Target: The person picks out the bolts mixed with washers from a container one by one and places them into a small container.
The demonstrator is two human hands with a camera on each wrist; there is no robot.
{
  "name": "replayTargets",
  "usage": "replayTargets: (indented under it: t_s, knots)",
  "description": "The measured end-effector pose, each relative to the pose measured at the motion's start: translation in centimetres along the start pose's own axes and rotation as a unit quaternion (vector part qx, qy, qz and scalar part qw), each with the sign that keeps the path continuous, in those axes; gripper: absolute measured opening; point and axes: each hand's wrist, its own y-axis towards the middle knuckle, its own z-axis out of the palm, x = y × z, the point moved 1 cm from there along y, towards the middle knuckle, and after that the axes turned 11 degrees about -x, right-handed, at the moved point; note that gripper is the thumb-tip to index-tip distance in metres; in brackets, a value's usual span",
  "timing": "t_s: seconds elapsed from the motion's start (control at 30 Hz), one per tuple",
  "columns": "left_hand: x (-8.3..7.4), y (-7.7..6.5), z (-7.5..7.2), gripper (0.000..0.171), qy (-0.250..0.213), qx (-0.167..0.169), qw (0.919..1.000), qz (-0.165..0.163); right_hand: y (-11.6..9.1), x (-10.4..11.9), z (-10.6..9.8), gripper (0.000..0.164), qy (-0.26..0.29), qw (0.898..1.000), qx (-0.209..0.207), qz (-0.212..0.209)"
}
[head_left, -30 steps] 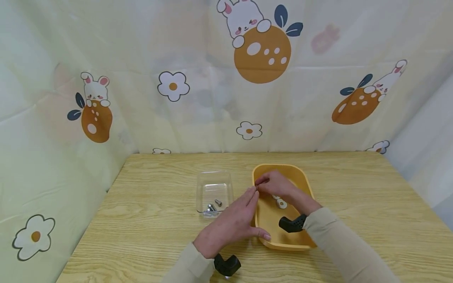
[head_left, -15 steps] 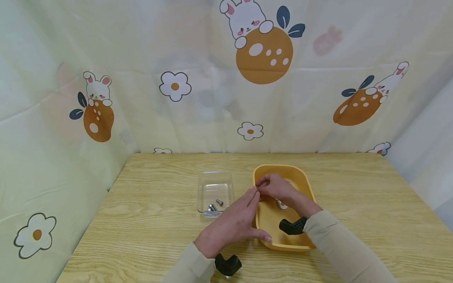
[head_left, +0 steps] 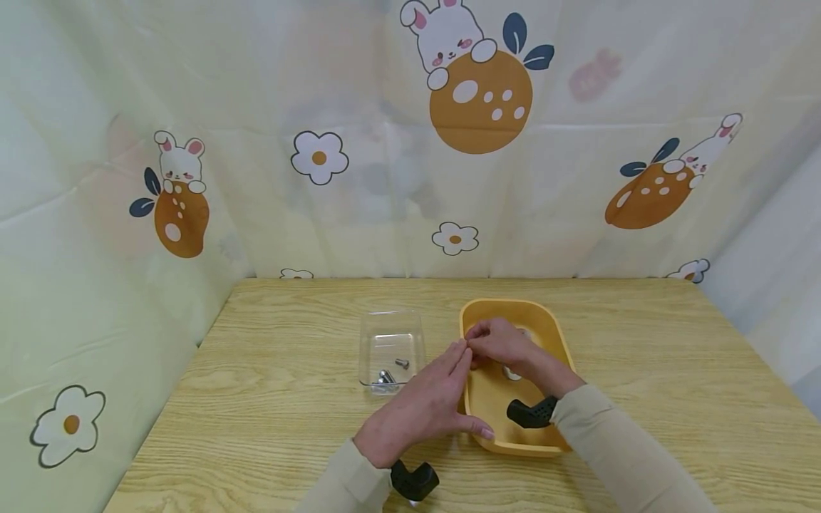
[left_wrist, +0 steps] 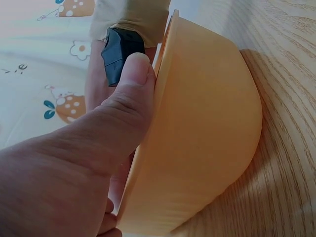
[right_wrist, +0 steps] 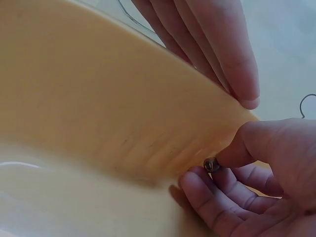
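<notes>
My left hand (head_left: pixel 423 399) lies along the left side of a yellow plastic basin (head_left: pixel 513 447), its long fingers straight against the outside of the wall. The left thumb (left_wrist: pixel 136 71) rests on the basin's rim. Inside the basin, near that left wall, my right hand (head_left: pixel 509 345) pinches a small metal screw (right_wrist: pixel 211 165) between thumb and fingertips. Only one end of the screw shows; the fingers cover the rest. A round pale piece (head_left: pixel 511 372) lies on the basin floor, partly hidden under the right hand.
Left of the basin stands a clear plastic box (head_left: pixel 393 313) with several metal screws (head_left: pixel 387 376) in it. Black camera mounts sit on both wrists (head_left: pixel 415 482). Everything rests on a wooden table (head_left: pixel 276 370) before a patterned curtain (head_left: pixel 378 192).
My right hand has come slightly nearer to me inside the basin and covers more of the pale piece. The left hand stays in place at the basin. One screw in the clear box has turned slightly.
</notes>
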Motion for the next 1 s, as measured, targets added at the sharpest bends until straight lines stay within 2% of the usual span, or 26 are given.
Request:
replayTargets:
  t_s: [0.27,0.5,0.73,1.0]
  knots:
    - [-0.2,0.1,0.0,0.119,-0.007,0.015,0.9997,-0.019,-0.2,-0.8,-0.9,0.029,0.052,0.999,0.014,0.001]
    - [-0.2,-0.1,-0.1,0.120,-0.010,0.027,0.9988,-0.038,-0.4,-1.0,-1.6,0.032,0.104,0.995,-0.004,0.012]
    - [0.0,-0.1,-0.1,0.119,-0.008,0.023,0.9989,-0.040,-0.5,-0.7,-2.1,0.034,0.123,0.992,-0.014,-0.004]
    - [0.6,-0.1,-0.8,0.117,-0.025,0.017,0.9964,-0.079,-0.8,0.4,-3.0,0.035,0.137,0.990,-0.021,-0.024]
